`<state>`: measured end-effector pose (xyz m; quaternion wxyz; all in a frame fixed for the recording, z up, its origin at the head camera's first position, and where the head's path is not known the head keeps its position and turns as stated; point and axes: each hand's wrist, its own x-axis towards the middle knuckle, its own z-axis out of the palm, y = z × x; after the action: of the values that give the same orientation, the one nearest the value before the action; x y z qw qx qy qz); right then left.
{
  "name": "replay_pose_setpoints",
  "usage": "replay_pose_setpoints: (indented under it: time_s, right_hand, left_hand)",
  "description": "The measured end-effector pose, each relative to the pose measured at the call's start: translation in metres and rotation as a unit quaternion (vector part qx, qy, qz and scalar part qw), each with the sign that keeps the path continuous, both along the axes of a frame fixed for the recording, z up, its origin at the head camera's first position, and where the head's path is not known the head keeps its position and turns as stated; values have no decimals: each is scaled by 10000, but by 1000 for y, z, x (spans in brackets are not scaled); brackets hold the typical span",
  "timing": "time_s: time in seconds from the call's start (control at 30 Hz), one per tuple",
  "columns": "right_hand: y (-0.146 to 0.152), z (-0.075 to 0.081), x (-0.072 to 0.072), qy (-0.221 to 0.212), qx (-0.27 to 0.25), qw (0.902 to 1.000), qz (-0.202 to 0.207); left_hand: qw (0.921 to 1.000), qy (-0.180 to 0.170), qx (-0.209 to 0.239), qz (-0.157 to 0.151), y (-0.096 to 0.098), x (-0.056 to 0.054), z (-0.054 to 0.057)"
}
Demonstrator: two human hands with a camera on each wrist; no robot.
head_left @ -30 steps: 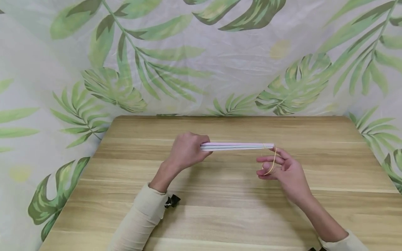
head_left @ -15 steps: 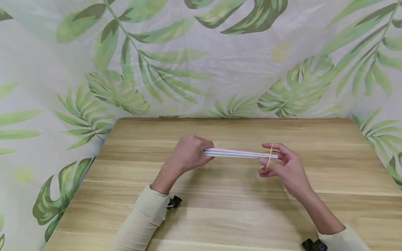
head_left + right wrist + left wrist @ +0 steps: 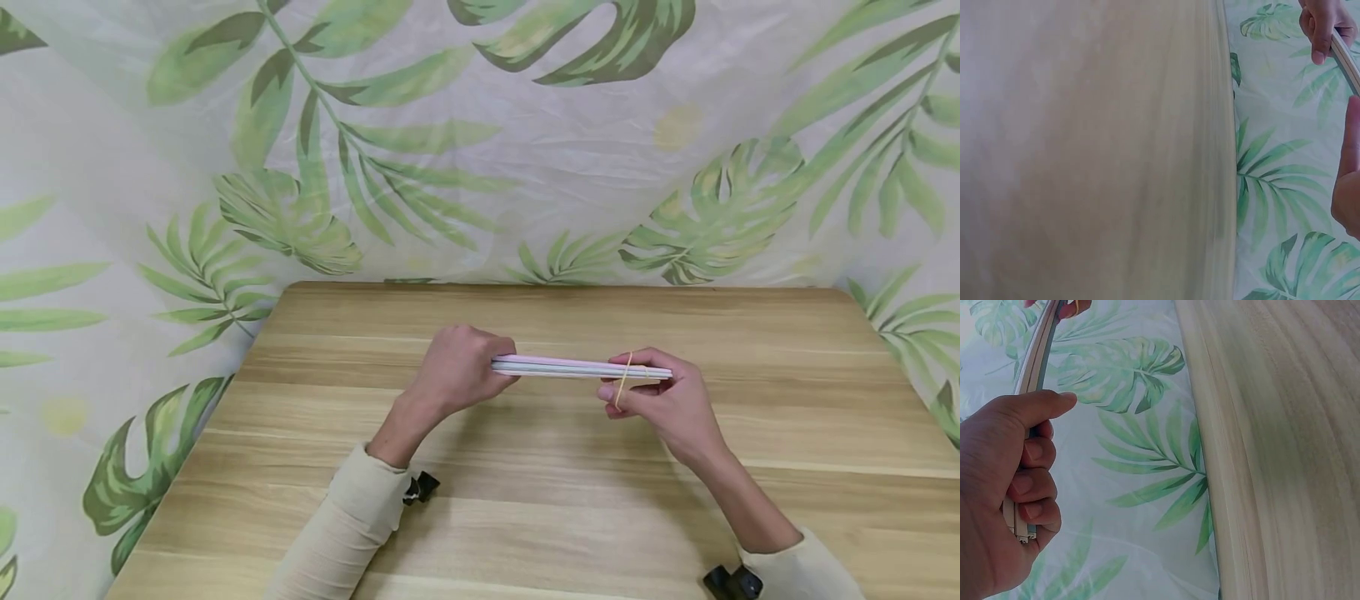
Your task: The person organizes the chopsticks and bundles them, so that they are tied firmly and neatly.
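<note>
My left hand (image 3: 460,372) grips one end of a bundle of long, slim, pale strips (image 3: 562,367), held level above the table. In the left wrist view, fingers curl round the strips (image 3: 1036,359), and their notched ends show below the palm. At the bundle's other end is my right hand (image 3: 678,408), its thumb and fingers spreading a thin yellow rubber band (image 3: 623,380). That band passes around the strips, with their tips reaching in toward the right palm. Only part of the right hand (image 3: 1349,169) shows in the right wrist view.
Beneath both hands lies a wood-grain table (image 3: 555,500). A leaf-patterned cloth (image 3: 555,167) hangs behind it and along its sides. Small black devices (image 3: 733,582) are at both sleeve cuffs.
The right hand has moved the rubber band from the bundle's tip inward along it, leftward. The bundle now runs between the right thumb and fingers. The left hand keeps its grip.
</note>
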<state>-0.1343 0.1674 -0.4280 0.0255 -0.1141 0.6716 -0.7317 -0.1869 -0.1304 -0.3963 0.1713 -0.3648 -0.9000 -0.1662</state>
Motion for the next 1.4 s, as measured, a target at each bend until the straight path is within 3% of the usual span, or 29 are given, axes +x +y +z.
replay_pose_setpoints:
  time_s: [0.47,0.73,0.87,1.1,1.27,1.4]
  right_hand:
    - [-6,-5,3,-170,-314,9982,-491]
    - [-11,-2,7,-176,-752,9958,-494]
    - [-10,-2,10,211,-621,9965,-514]
    - [-9,-5,13,1457,-349,9875,-497]
    - [-7,-6,14,1617,222,9860,-351]
    - [-5,-9,14,1787,775,9808,-2]
  left_hand:
    - [9990,-58,419,173,8,2,-3]
    - [9929,-508,992,422,10,6,-2]
    - [9917,-583,990,572,10,7,1]
    - [9886,-875,641,1042,12,7,4]
    - [9858,-1000,632,1189,12,7,4]
    - [9846,-1015,662,1262,12,7,3]
